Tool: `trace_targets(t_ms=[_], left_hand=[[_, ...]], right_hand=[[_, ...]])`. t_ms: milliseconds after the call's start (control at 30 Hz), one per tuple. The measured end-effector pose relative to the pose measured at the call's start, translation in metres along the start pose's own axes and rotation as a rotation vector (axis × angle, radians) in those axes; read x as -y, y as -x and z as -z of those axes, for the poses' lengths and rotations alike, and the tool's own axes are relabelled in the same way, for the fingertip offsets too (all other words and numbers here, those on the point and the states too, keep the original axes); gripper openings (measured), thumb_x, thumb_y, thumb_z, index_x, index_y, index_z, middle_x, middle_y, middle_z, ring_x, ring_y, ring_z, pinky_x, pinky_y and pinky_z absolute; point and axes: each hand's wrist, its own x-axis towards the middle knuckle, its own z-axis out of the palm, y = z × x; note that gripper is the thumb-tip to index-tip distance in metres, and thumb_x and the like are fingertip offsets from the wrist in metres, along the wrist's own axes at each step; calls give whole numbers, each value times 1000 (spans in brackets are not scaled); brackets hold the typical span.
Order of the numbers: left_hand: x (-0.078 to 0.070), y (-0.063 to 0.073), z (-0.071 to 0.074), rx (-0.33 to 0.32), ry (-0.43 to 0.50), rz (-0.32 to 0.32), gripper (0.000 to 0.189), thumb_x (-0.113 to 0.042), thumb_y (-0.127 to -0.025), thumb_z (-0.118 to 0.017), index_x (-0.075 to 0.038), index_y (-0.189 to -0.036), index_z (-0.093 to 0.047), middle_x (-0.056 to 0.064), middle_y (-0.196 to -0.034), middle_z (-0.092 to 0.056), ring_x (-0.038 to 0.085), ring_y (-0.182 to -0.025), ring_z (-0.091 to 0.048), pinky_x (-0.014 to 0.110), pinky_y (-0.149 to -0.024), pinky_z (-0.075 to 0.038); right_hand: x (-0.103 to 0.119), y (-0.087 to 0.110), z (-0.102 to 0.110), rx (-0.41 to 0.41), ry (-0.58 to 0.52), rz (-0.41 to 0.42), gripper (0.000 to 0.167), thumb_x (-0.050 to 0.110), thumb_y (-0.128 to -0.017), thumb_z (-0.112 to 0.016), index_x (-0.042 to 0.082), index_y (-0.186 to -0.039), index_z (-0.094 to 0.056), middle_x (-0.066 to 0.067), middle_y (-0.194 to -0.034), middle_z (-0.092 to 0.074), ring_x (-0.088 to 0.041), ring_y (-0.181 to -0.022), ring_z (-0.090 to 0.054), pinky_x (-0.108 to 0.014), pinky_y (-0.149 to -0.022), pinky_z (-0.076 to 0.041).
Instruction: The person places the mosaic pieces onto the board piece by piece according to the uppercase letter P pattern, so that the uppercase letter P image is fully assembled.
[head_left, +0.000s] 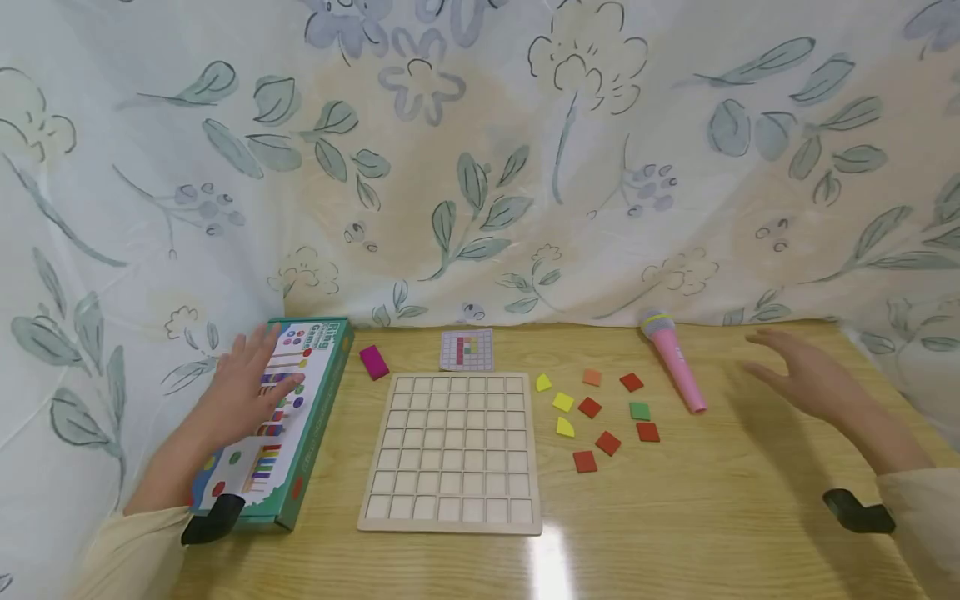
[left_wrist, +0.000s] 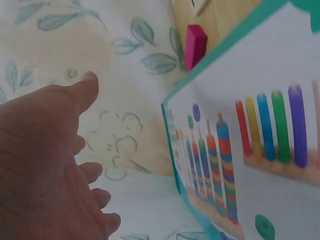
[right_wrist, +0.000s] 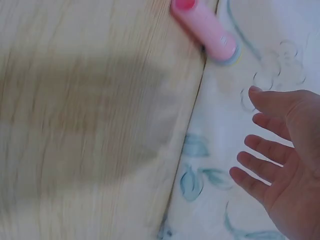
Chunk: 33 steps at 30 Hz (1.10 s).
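My left hand (head_left: 246, 385) hovers over a flat green-edged game box (head_left: 315, 417) at the left, fingers spread and relaxed. The left wrist view shows this box beside the hand, printed with colored rings on pegs. At the right, my right hand (head_left: 813, 379) is held above the table with loose fingers and nothing in them. Nearest to it lies a pink toy microphone (head_left: 681, 364), its head toward the back. In the middle sits a pale wooden grid board (head_left: 452, 450) with bare square cells. Right of the board, several small red, yellow, green and orange tiles (head_left: 608, 442) are scattered.
A small pattern card (head_left: 483, 357) with a colored grid lies behind the board. A magenta block (head_left: 374, 362) is between card and box. A floral curtain (head_left: 480, 250) hangs along the back and left edges of the wooden table (head_left: 712, 500).
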Motion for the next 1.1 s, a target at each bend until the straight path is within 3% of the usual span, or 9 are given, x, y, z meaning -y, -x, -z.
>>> trace_targets(t_ms=[200,467,700,867,1100], left_hand=[[-20,7,-5,-5,28,-41,88,-33,-97,-62,-7,-158,-4,31,-159,-3,55,-143,5,75,-108,-7],[-36,21,-30,-18,42,-128,85,-34,-96,-64,-4,-157,-13,31,-158,-14,53,-143,-11,73,-107,-17],[-51,35,-48,-7,101,-125,78,-37,-97,-61,-6,-156,-21,23,-160,-18,48,-144,-15,72,-104,-27],[-62,43,-65,52,118,-122,81,-42,-94,-63,-13,-158,-21,17,-160,-21,45,-144,-19,65,-110,-27],[-73,50,-85,153,130,-133,92,-55,-87,-67,-19,-158,-21,11,-162,-19,45,-146,-15,64,-111,-26]], right_hand=[[26,1,-5,-83,-18,96,45,14,-92,-68,-11,-127,-53,-36,-129,-51,-56,-114,-48,-64,-88,-41],[64,3,-20,-122,-78,160,43,5,-86,-73,-8,-125,-57,-30,-123,-59,-51,-114,-53,-63,-88,-44],[94,-2,-33,-62,-157,173,41,-1,-86,-71,-5,-125,-60,-25,-120,-64,-44,-110,-59,-60,-88,-48],[114,-8,-41,-20,-216,164,38,8,-89,-72,-3,-123,-63,-18,-112,-68,-36,-95,-64,-50,-79,-55],[137,-18,-59,39,-286,184,36,5,-89,-71,-4,-122,-64,-17,-121,-67,-36,-103,-65,-51,-86,-55]])
